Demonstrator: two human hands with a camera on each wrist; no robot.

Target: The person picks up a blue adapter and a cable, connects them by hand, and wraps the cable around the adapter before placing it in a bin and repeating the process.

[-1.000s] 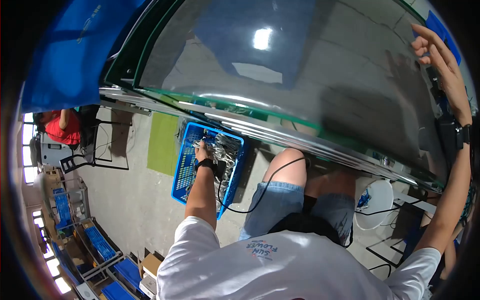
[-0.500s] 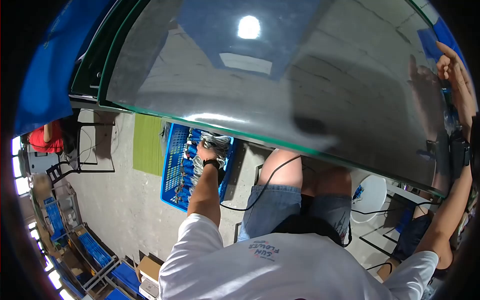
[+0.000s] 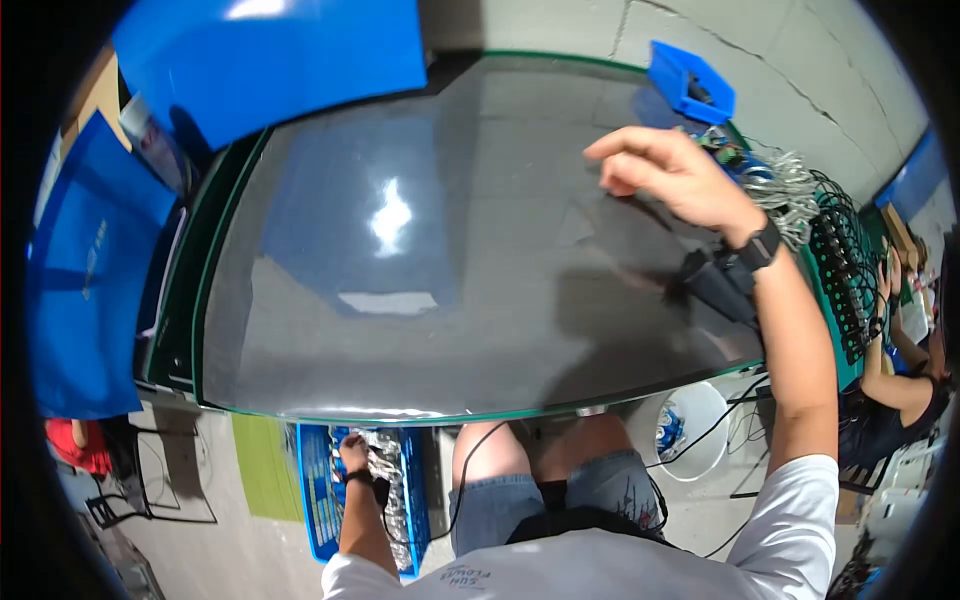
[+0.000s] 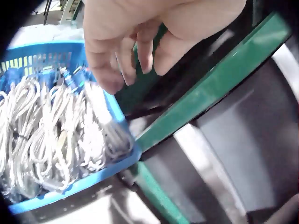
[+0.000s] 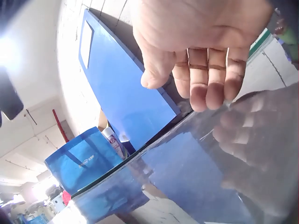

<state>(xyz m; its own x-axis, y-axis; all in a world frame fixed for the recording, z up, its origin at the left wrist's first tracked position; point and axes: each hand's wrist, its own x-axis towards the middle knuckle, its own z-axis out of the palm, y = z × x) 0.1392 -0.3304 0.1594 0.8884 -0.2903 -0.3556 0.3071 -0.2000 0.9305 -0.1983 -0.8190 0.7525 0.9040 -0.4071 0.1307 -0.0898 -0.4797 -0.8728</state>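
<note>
My left hand [image 3: 354, 455] is at the blue plastic basket [image 3: 312, 500] beside my legs, below the table's front edge. In the left wrist view its fingers [image 4: 145, 58] hang loosely bent over the basket's corner, with nothing visible in them. Coiled white cables [image 4: 44, 135] with blue ends fill that basket. My right hand [image 3: 685, 180] hovers above the right part of the dark glossy tabletop [image 3: 520, 200]. Its fingers [image 5: 198, 95] curve gently and hold nothing, and the shiny surface mirrors them.
Blue panels [image 3: 290, 60] stand along the back left. A small blue bin [image 3: 690, 85] sits at the far right corner, near grey cable coils [image 3: 790, 195] and a row of black sockets [image 3: 838, 285]. Another person [image 3: 890, 400] works at right. A white bucket [image 3: 695, 430] stands below.
The head view has shifted, showing more of the tabletop. My right hand has come from the table's right edge inward over the surface. My left hand stays at the basket.
</note>
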